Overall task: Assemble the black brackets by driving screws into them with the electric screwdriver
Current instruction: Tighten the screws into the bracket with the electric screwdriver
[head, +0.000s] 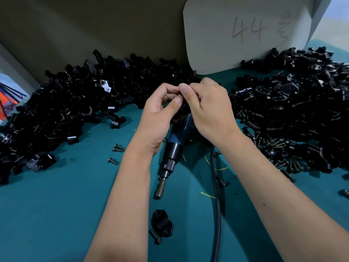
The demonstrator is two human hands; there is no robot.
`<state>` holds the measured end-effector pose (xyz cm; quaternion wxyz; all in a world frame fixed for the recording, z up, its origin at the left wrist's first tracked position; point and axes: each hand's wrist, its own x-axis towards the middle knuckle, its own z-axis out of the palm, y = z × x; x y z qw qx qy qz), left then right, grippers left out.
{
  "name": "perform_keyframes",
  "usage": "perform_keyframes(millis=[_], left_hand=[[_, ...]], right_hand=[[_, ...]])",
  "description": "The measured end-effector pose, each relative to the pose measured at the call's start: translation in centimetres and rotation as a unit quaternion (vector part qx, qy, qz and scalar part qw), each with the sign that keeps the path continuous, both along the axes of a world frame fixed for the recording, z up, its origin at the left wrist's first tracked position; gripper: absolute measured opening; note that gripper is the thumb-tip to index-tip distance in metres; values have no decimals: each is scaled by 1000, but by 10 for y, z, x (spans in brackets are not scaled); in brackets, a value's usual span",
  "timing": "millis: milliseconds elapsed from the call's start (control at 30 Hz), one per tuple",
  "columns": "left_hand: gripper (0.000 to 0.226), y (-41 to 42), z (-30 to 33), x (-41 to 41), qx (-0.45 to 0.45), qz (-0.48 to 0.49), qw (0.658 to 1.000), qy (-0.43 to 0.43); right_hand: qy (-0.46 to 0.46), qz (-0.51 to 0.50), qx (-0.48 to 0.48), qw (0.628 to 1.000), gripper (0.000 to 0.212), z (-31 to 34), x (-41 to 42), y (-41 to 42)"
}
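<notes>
One big heap (62,103) of black brackets lay at the left, too many to count. Two loose screws (118,148) lay near its right edge on the mat. Two hands met at centre: the left hand (160,114) curled its thumb and fingers onto a small black bracket (184,106), and the right hand (207,110) pinched the same part from the other side, forefinger and thumb pressed together at its top. One screwdriver (171,154) lay flat under the wrists, bit toward the viewer, one black cable (216,195) beside it. Nearer lay one bracket half (162,223) touching one bolt (155,237). A second heap (294,114) of brackets mixed with screws lay at the right. The surface was a teal mat (56,214); behind stood a drab wall and one card (245,33) marked 44
</notes>
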<state>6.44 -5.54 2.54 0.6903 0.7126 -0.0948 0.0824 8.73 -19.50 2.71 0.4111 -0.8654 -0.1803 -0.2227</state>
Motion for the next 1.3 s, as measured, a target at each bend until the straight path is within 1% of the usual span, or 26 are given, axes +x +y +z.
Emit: perform_keyframes(millis=[67, 133, 167, 233, 267, 333, 400, 467, 567, 633, 733, 800, 833, 900, 933, 1000, 1067, 1133, 1167, 1233, 1267, 1300], left_hand=[[12, 1, -2, 2, 14, 6, 1000, -10], [17, 4, -5, 3, 9, 26, 1000, -7], [18, 5, -6, 3, -11, 45, 999, 3], [19, 10, -6, 4, -93, 98, 990, 38], [19, 13, -6, 5, -143, 123, 980, 61], [18, 18, -6, 7, -239, 145, 954, 110], [19, 23, -7, 9, -317, 143, 926, 149], [24, 27, -8, 10, -338, 141, 914, 176], [26, 30, -8, 9, -316, 136, 918, 197], [21, 31, -8, 9, -306, 136, 918, 212], [15, 31, -9, 9, -321, 123, 909, 236], [14, 32, -10, 9, -321, 112, 907, 248], [14, 33, -11, 9, -312, 103, 910, 253], [13, 34, -12, 9, -283, 86, 919, 262], [13, 34, -13, 10, -269, 82, 922, 265], [12, 34, -13, 11, -244, 94, 928, 266], [9, 35, -14, 11, -213, 119, 934, 261], [7, 38, -14, 9, -155, 145, 945, 250], [7, 40, -14, 8, -118, 151, 950, 248], [11, 44, -12, 4, -50, 139, 956, 255], [15, 45, -11, 2, -28, 116, 957, 263], [18, 45, -10, -1, -13, 85, 959, 271]], right_hand=[[14, -15, -8, 1000, 51, 0, -1, 1], [32, -24, 5, 999, 46, -1, -2, 2], [45, -41, 9, 998, 43, -3, -1, 2], [76, -88, -20, 993, 41, -7, -1, 4], [92, -105, -41, 989, 45, -11, -2, 7], [112, -128, -81, 982, 59, -16, -10, 16], [100, -156, -133, 974, 76, -21, -18, 26], [98, -170, -164, 967, 86, -21, -20, 31], [131, -155, -155, 967, 84, -18, -15, 29], [170, -126, -90, 973, 79, -17, -9, 23], [233, -89, 60, 966, 74, -13, -1, 10], [272, -50, 212, 937, 67, -8, 4, 3], [280, -28, 280, 918, 54, -6, 7, -2], [280, 13, 365, 888, 26, -4, 10, -13], [280, 32, 397, 873, 21, -2, 10, -17], [271, 50, 442, 854, 18, 1, 10, -22], [249, 43, 456, 853, 18, 4, 8, -23], [229, 43, 490, 840, 17, 8, 7, -21], [224, 46, 519, 824, 17, 10, 6, -19], [223, 61, 598, 767, 24, 16, 6, -19], [223, 78, 633, 737, 30, 18, 6, -19], [225, 96, 651, 719, 36, 19, 6, -21]])
